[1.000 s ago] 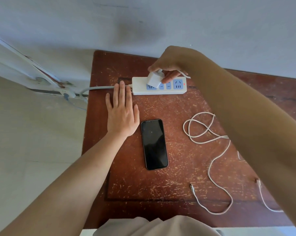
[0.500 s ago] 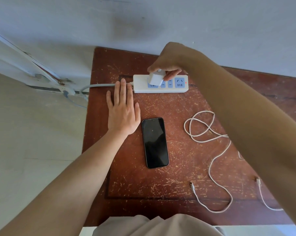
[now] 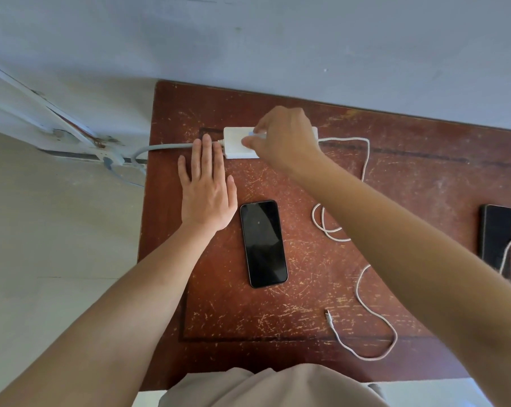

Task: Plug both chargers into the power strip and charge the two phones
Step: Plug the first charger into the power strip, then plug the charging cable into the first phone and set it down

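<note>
Right hand (image 3: 283, 136): your fingers pinch something small and white, probably the charger, over the white plastic power strip (image 3: 233, 142); a crooked push could jam the prongs.
Left hand (image 3: 205, 190): flat, fingers spread, gripping nothing; the strip could slide.
Black phones (image 3: 263, 243): 2, both uncabled.

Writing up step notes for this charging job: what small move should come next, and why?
Probably press the charger down until it seats. The right hand covers it over the power strip, so seating is unclear; the left hand lies flat beside the strip.
</note>
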`<act>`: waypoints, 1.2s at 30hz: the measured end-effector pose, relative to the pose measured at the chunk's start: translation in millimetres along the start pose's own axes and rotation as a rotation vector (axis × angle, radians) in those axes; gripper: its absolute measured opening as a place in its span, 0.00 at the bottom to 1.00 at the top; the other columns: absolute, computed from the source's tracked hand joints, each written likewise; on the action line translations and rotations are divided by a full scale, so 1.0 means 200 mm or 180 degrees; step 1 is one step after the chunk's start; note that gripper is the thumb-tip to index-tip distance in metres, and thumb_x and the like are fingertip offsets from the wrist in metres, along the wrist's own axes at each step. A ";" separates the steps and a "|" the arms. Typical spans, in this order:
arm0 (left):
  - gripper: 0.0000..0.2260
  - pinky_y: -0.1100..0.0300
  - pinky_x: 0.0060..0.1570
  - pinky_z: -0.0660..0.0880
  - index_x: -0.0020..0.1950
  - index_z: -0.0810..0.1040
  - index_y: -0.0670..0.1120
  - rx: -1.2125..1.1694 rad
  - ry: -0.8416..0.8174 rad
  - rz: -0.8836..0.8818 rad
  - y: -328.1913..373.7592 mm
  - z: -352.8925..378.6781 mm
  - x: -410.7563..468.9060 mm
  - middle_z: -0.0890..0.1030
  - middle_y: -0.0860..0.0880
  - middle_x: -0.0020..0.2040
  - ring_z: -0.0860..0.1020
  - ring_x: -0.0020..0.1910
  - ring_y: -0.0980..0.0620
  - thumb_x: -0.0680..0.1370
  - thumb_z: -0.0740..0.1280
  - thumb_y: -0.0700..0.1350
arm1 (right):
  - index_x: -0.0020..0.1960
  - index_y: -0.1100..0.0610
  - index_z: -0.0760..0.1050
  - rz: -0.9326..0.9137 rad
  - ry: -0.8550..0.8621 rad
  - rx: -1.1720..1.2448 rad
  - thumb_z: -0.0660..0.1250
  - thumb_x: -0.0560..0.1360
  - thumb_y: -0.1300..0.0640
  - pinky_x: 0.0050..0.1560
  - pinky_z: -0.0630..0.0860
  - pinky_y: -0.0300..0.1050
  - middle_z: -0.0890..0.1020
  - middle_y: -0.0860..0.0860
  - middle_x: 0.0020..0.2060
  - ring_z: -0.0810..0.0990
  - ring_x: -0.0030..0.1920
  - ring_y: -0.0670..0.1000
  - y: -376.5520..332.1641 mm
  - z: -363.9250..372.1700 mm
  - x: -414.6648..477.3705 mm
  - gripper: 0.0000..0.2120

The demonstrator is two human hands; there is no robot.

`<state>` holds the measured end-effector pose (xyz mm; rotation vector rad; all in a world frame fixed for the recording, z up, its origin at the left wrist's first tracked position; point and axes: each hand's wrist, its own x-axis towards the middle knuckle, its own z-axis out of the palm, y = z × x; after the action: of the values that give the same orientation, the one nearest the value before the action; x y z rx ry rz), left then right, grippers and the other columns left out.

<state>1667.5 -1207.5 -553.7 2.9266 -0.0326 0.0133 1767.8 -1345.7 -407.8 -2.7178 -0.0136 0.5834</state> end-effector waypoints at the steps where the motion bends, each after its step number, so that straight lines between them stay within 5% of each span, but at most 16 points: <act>1: 0.29 0.36 0.77 0.53 0.81 0.49 0.42 0.0010 0.0002 -0.0002 0.00 0.00 0.00 0.53 0.39 0.82 0.50 0.81 0.41 0.83 0.49 0.54 | 0.54 0.59 0.86 0.0034 0.0040 0.0099 0.72 0.75 0.49 0.53 0.80 0.45 0.87 0.56 0.53 0.85 0.53 0.55 0.00 0.01 -0.01 0.15; 6: 0.29 0.36 0.77 0.54 0.81 0.50 0.42 0.0023 -0.0013 -0.0005 0.01 0.00 0.00 0.54 0.39 0.82 0.51 0.81 0.40 0.83 0.50 0.53 | 0.53 0.55 0.87 0.0158 -0.0040 0.0381 0.75 0.74 0.47 0.56 0.80 0.43 0.87 0.51 0.54 0.84 0.57 0.51 0.01 -0.01 0.06 0.14; 11: 0.29 0.36 0.77 0.53 0.81 0.51 0.42 0.0056 -0.0040 -0.0014 0.00 0.00 0.00 0.54 0.39 0.82 0.51 0.81 0.40 0.82 0.49 0.53 | 0.55 0.52 0.86 0.0240 0.0273 0.0878 0.75 0.73 0.46 0.47 0.74 0.39 0.86 0.49 0.56 0.83 0.56 0.50 0.09 0.08 0.03 0.14; 16: 0.29 0.35 0.77 0.53 0.81 0.51 0.40 0.0076 -0.0151 -0.0002 0.01 -0.03 0.00 0.53 0.38 0.82 0.50 0.81 0.40 0.82 0.49 0.52 | 0.61 0.50 0.83 0.0162 0.0233 0.0877 0.74 0.73 0.41 0.55 0.77 0.43 0.85 0.49 0.58 0.80 0.61 0.50 0.13 0.09 0.02 0.21; 19: 0.29 0.35 0.77 0.53 0.81 0.50 0.39 0.0120 -0.0297 -0.0041 0.03 -0.06 -0.01 0.51 0.38 0.82 0.49 0.81 0.39 0.83 0.48 0.52 | 0.73 0.53 0.71 -0.0331 0.0784 -0.0010 0.69 0.76 0.42 0.65 0.71 0.50 0.77 0.54 0.67 0.75 0.67 0.56 0.12 0.11 -0.08 0.29; 24: 0.29 0.33 0.76 0.53 0.81 0.51 0.38 0.0031 -0.0553 -0.0163 0.09 -0.14 -0.03 0.50 0.37 0.82 0.49 0.81 0.38 0.84 0.54 0.50 | 0.71 0.56 0.74 -0.0368 0.1913 -0.0036 0.69 0.77 0.49 0.71 0.67 0.60 0.71 0.61 0.73 0.70 0.72 0.63 0.36 0.18 -0.43 0.25; 30: 0.28 0.36 0.76 0.55 0.80 0.58 0.40 -0.0469 -0.0505 0.0184 0.23 -0.20 -0.42 0.54 0.37 0.82 0.53 0.81 0.38 0.84 0.55 0.53 | 0.74 0.56 0.69 0.0539 0.1490 0.0064 0.67 0.79 0.52 0.69 0.70 0.63 0.69 0.59 0.73 0.68 0.72 0.61 0.80 0.43 -0.97 0.24; 36: 0.35 0.38 0.78 0.51 0.81 0.55 0.42 -0.0488 -0.0969 0.0122 0.33 -0.19 -0.85 0.53 0.39 0.82 0.51 0.81 0.39 0.80 0.50 0.62 | 0.77 0.52 0.60 0.1067 0.1168 0.0265 0.62 0.79 0.41 0.70 0.69 0.60 0.67 0.56 0.75 0.68 0.73 0.60 0.94 0.71 -1.37 0.31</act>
<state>1495.1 -1260.4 -504.7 2.7467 -0.1312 -0.4095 1448.0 -1495.4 -484.8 -2.7184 0.5535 0.1563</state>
